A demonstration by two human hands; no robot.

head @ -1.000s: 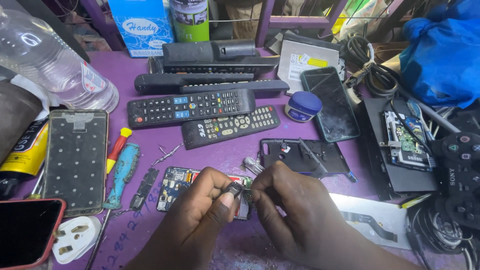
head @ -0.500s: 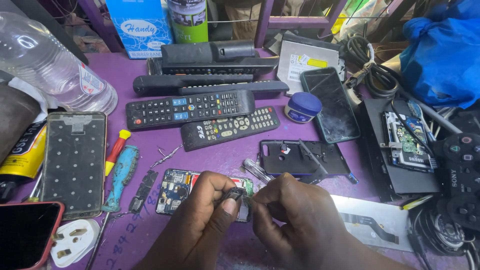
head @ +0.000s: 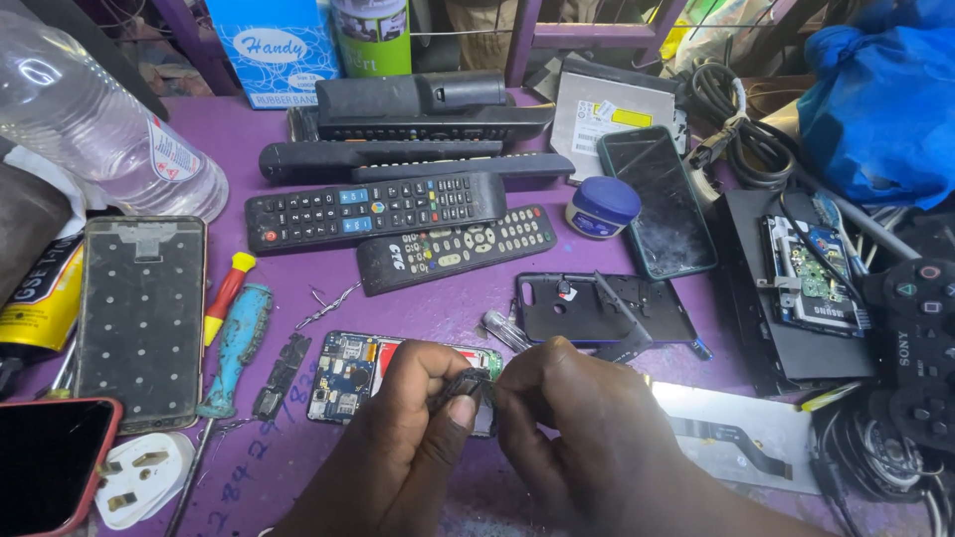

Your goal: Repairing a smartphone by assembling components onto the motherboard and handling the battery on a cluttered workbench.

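Dark small part (head: 466,383) between both hands (head: 497,438)

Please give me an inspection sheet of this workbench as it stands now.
Surface: purple table, crowded.
Job's things: small dark part pinched by both hands over an opened phone.
Clutter: remotes, screwdrivers, phone back, blue-lidded jar, bottle, plug.
Hands: left hand and right hand, fingertips meeting on the part.
Cables: black coil at the far right.
Surroundings: blue bag, game controller.
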